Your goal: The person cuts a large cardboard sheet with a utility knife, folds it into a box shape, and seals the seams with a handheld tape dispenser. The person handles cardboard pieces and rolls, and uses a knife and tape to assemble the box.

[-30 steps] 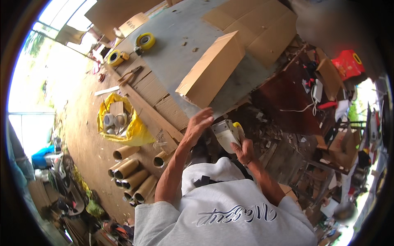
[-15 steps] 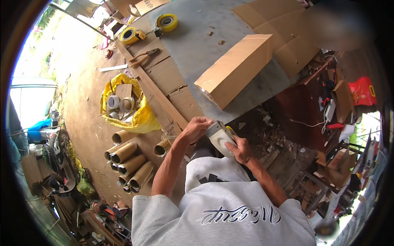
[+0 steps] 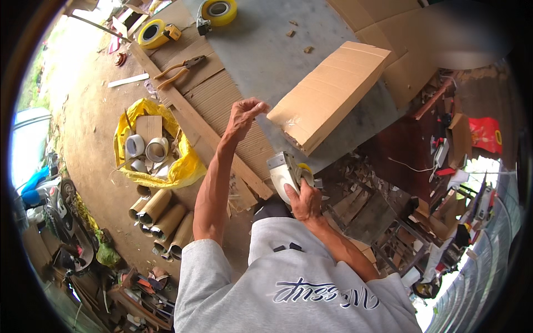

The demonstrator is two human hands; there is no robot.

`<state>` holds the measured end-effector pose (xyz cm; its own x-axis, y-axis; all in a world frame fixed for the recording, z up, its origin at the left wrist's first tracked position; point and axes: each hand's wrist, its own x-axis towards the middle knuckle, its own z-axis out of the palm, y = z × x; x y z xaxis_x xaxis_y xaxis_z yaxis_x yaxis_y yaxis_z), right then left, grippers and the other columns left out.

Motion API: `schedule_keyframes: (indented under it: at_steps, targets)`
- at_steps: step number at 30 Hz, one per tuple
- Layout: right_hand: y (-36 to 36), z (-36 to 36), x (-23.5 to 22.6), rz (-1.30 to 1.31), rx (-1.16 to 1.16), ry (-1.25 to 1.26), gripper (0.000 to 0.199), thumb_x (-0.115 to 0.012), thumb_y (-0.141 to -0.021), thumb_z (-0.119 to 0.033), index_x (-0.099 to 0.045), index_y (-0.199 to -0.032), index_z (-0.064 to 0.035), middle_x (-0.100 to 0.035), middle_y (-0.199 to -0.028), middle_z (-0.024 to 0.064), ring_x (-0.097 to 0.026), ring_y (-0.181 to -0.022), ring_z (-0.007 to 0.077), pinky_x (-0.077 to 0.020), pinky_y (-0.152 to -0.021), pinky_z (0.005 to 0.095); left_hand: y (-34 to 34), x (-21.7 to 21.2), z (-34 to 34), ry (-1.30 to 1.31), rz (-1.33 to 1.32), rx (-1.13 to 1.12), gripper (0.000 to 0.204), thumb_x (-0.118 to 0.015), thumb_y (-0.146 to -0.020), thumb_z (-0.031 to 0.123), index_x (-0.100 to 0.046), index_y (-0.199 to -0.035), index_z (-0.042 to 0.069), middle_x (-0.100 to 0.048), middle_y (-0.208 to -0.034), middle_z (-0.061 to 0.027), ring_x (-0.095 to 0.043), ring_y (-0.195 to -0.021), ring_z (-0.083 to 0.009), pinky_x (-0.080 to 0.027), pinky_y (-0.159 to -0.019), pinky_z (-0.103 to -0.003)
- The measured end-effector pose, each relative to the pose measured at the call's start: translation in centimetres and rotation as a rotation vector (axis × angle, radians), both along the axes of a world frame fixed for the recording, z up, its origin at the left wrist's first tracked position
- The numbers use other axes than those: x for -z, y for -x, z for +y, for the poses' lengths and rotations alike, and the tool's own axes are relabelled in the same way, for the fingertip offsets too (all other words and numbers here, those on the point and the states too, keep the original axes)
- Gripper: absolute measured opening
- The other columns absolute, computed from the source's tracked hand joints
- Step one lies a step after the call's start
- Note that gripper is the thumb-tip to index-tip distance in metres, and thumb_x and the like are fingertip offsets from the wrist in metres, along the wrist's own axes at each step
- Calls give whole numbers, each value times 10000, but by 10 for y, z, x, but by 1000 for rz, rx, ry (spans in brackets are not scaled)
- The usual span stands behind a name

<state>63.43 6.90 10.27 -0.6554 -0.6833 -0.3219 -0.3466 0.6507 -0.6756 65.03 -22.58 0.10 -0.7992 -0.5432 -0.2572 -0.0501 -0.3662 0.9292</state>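
My left hand (image 3: 244, 115) is raised over the table edge, thumb and fingertips pinched together just beside the near end of a long brown cardboard box (image 3: 327, 94). That end of the box shows shiny clear tape. I cannot see whether anything sits between the pinched fingers. The box lies on a grey table top (image 3: 261, 55). My right hand (image 3: 304, 198) is lower, near my chest, and grips a white and yellow tape dispenser (image 3: 284, 173) below the table edge.
Two yellow tape rolls (image 3: 219, 11) and orange-handled pliers (image 3: 177, 69) lie at the far left of the table. Flat cardboard sheets (image 3: 388, 22) lie behind the box. On the ground are a yellow bag of rolls (image 3: 161, 161) and cardboard tubes (image 3: 164, 219). Clutter stands on the right.
My left hand has risen from beside the dispenser at the table edge up to the box's near end. My right hand keeps hold of the dispenser. The view has tilted.
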Motion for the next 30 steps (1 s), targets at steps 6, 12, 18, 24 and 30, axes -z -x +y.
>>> schedule_keyframes:
  at_steps: [6, 12, 18, 24, 30]
  targets:
    - [-18, -15, 39, 128, 71, -10, 543, -619, -944, -501, -613, -988, 40, -650, -676, 262, -668, -651, 459, -533, -606, 516, 32, 30, -16, 148, 23, 121, 184, -734, -940, 193, -775, -973, 17, -667, -1112, -52, -573, -1047, -140, -503, -848, -321]
    - [-20, -16, 49, 154, 91, -34, 558, -622, -943, -499, -601, -940, 58, -623, -669, 270, -643, -635, 468, -516, -595, 516, 69, 43, 25, 560, -50, 10, 399, -794, -860, 120, -697, -1235, 28, -465, -1446, -139, -591, -1139, -283, -533, -949, -407]
    - [-20, -14, 46, 135, 92, -47, 552, -628, -937, -487, -606, -951, 65, -632, -679, 272, -650, -650, 470, -521, -602, 522, 67, 40, 16, 1006, -187, 122, 554, -782, -866, 222, -596, -1360, 53, -541, -1385, -186, -579, -1180, -335, -504, -982, -438]
    - [-15, -4, 49, 200, 69, -96, 487, -682, -898, -461, -616, -862, 21, -629, -645, 246, -646, -628, 457, -523, -602, 516, 82, -78, 64, 699, -323, 617, 1126, -723, -754, 681, -296, -1557, 17, -254, -1544, -373, -347, -1394, -521, -360, -1142, -563]
    - [-20, 8, 38, 344, -16, -27, 421, -772, -842, -407, -575, -785, -40, -605, -541, 156, -619, -500, 359, -516, -572, 446, 107, -57, 80, 744, -498, 659, 1260, -792, -640, 462, -68, -1626, 165, -147, -1527, -463, -184, -1424, -642, -282, -1178, -577]
